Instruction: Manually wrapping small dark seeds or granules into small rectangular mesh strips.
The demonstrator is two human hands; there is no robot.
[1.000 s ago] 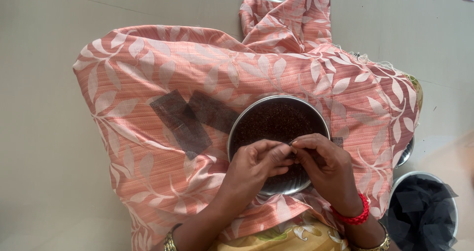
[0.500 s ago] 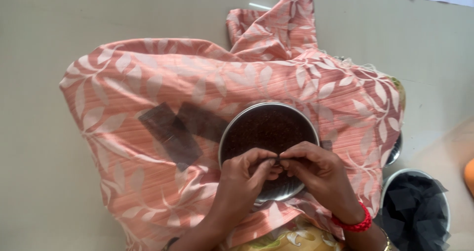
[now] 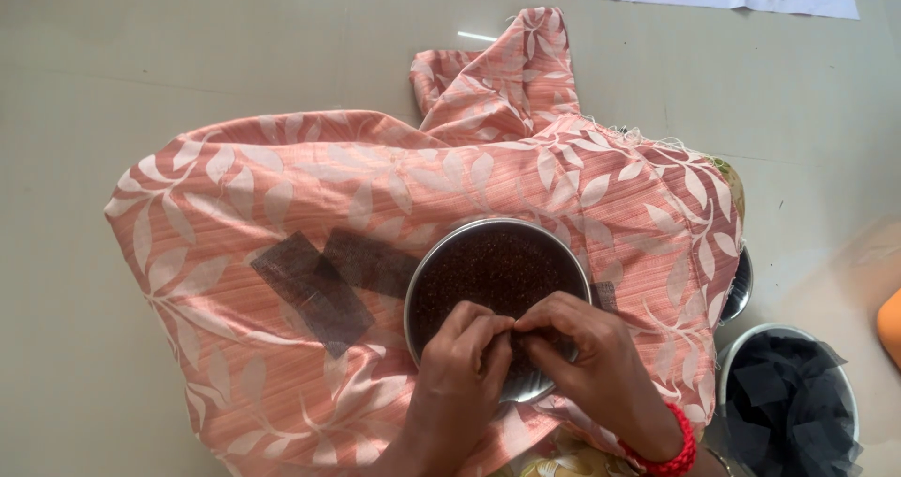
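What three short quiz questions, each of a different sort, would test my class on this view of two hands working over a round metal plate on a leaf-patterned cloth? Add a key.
1. True or false: the round metal plate holds pale yellow liquid.
2. Which wrist wears the red bangle? A) left B) right
3. Fill in: two dark mesh pieces lie on the pink cloth to the ___ of the plate.

Key
1. False: it holds fine dark reddish-brown grains.
2. B: the right hand; its fingertips meet those of the left hand over the plate's near edge.
3. Left.
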